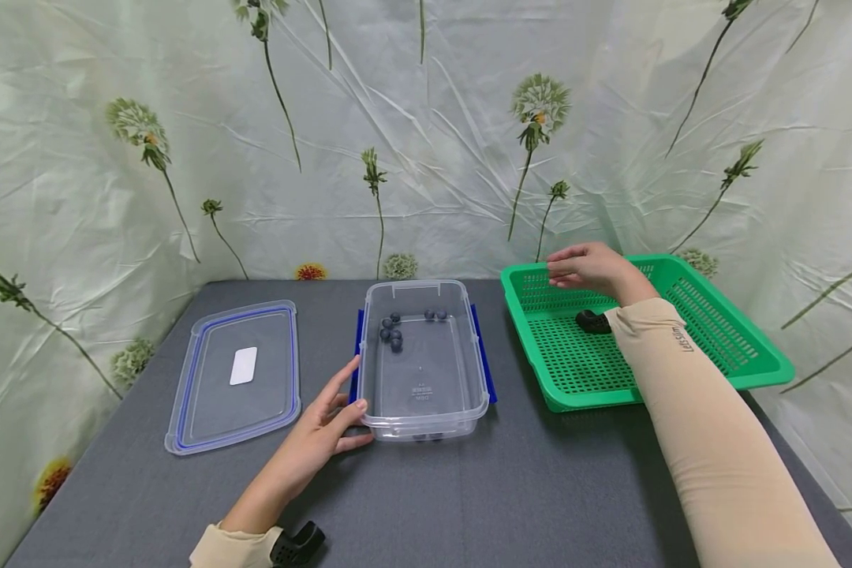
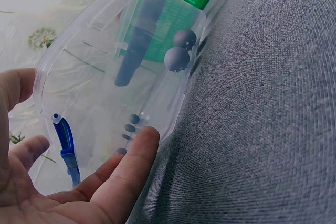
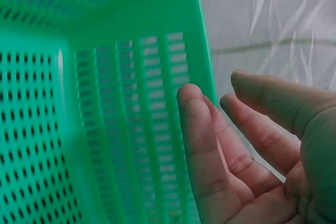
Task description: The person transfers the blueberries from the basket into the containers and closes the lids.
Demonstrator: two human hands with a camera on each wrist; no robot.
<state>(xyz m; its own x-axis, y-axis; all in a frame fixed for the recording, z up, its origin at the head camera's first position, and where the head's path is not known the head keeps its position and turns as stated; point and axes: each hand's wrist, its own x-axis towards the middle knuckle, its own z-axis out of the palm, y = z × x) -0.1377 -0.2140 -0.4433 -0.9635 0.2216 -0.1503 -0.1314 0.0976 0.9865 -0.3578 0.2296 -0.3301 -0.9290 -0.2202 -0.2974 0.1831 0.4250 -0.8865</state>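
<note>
A clear plastic container (image 1: 426, 416) stands mid-table with several blueberries (image 1: 392, 335) in its far left part. My left hand (image 1: 330, 418) lies at its near left corner, thumb against the wall and fingers straight along the side. The left wrist view shows the thumb (image 2: 131, 166) touching the container (image 2: 105, 40), with blueberries (image 2: 177, 59) visible through the wall. My right hand (image 1: 585, 267) hovers over the far left corner of a green perforated basket (image 1: 752, 347). Its fingers (image 3: 199, 124) are relaxed and empty beside the basket wall (image 3: 131, 77).
The container's clear lid (image 1: 237, 379) with a blue seal lies flat to the left. Blue clips (image 2: 65, 145) hang on the container's sides. A small black object (image 1: 592, 321) shows under my right wrist inside the basket. Grey cloth (image 2: 262, 103) covers the table; floral sheeting backs it.
</note>
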